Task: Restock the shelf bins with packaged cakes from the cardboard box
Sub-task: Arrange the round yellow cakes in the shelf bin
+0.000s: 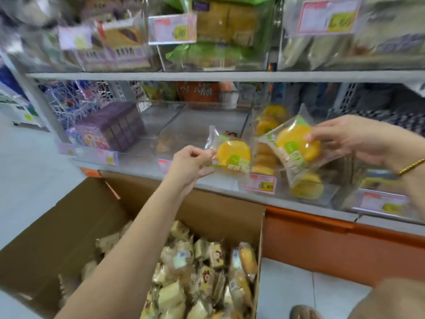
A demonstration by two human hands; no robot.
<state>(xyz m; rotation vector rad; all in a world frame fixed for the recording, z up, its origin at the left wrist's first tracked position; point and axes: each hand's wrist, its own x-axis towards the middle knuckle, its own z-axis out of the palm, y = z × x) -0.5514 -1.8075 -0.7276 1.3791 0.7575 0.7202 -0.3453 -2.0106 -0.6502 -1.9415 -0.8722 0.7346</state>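
My left hand point(192, 163) pinches the edge of a clear packet holding a round yellow cake point(232, 153), in front of the lower shelf's clear bins. My right hand point(351, 140) grips a second yellow cake packet point(294, 146) just over a clear bin point(264, 178) that holds several of the same yellow cakes. Below me stands the open cardboard box point(69, 226), filled with several pale wrapped cakes point(197, 272). The middle clear bin point(202, 127) holds only a few items at its back.
A purple carton point(115, 127) sits in the lower shelf's left bin. Price tags point(259, 184) hang along the shelf front. The upper shelf point(207, 75) carries more clear bins of packets. An orange base point(322, 236) runs under the shelf. The floor is pale tile.
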